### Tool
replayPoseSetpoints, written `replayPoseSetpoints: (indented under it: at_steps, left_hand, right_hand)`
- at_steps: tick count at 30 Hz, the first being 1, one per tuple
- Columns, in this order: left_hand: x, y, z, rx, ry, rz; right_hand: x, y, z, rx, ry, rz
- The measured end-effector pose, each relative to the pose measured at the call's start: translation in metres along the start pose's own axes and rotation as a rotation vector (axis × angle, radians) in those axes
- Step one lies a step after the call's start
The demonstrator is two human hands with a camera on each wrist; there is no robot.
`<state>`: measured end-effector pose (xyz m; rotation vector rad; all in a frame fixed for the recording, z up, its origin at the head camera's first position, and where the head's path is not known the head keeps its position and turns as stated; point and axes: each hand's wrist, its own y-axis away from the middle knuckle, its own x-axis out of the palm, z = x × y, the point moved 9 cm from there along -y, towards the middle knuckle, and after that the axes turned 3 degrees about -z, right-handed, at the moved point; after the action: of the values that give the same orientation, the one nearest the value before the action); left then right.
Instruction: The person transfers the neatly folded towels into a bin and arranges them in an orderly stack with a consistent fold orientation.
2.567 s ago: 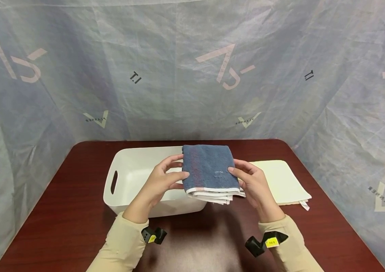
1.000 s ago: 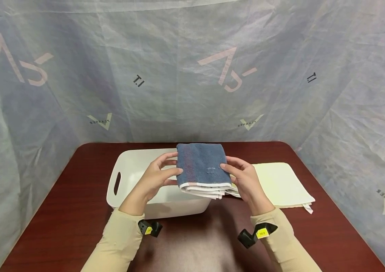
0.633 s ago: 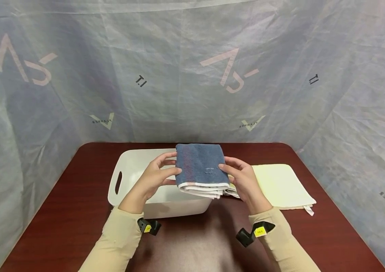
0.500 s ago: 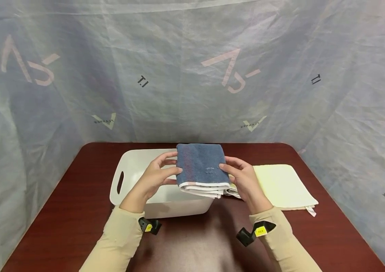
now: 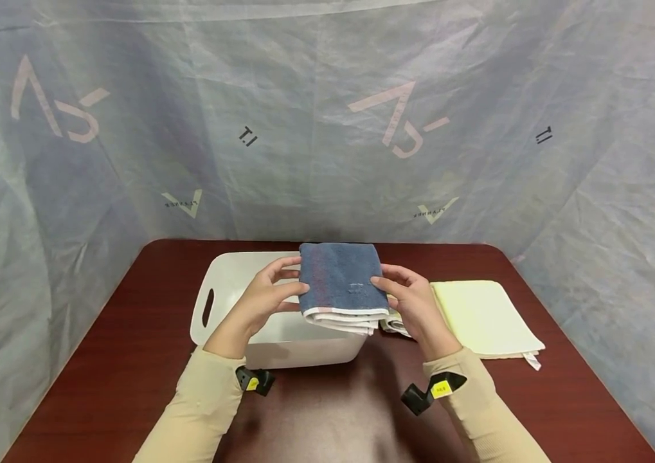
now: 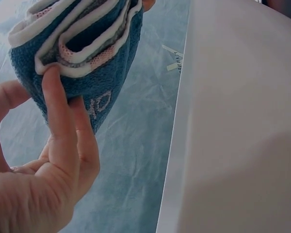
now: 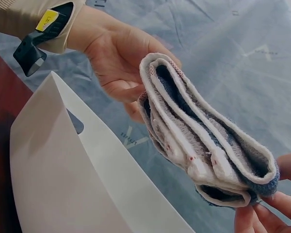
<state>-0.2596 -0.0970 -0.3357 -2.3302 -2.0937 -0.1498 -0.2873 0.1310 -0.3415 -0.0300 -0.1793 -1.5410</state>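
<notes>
Between both hands is a folded blue towel (image 5: 340,276) with white edging and a faint reddish stripe. My left hand (image 5: 263,297) grips its left side, thumb on top and fingers beneath. On the opposite side my right hand (image 5: 414,301) pinches the edge the same way. In the right wrist view the towel (image 7: 203,141) shows several stacked layers at its near end. The left wrist view has the left fingers (image 6: 63,116) against the towel's underside. The towel is held up, overlapping the right part of a white bin (image 5: 304,354) in the head view.
A folded pale yellow cloth (image 5: 486,318) with a white tag lies on the right of the dark red table (image 5: 101,360). A small rolled striped bundle (image 5: 394,325) shows partly behind the right hand. Grey sheeting (image 5: 315,128) surrounds the table.
Both hands and the towel have shifted slightly left since the earliest frame, with the grip unchanged. Over the last half second they stay almost still while the head view shifts a little.
</notes>
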Motion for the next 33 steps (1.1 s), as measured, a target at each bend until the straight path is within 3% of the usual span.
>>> replayPoseSetpoints:
  at_steps: [15, 33]
  left_hand:
    - [-0.010, 0.001, -0.010, 0.011, -0.024, -0.007]
    - [-0.017, 0.001, -0.012, -0.004, -0.044, 0.004]
  right_hand:
    - [0.012, -0.005, 0.004, 0.001, -0.010, 0.016]
    - [0.019, -0.007, 0.004, 0.016, 0.012, 0.016]
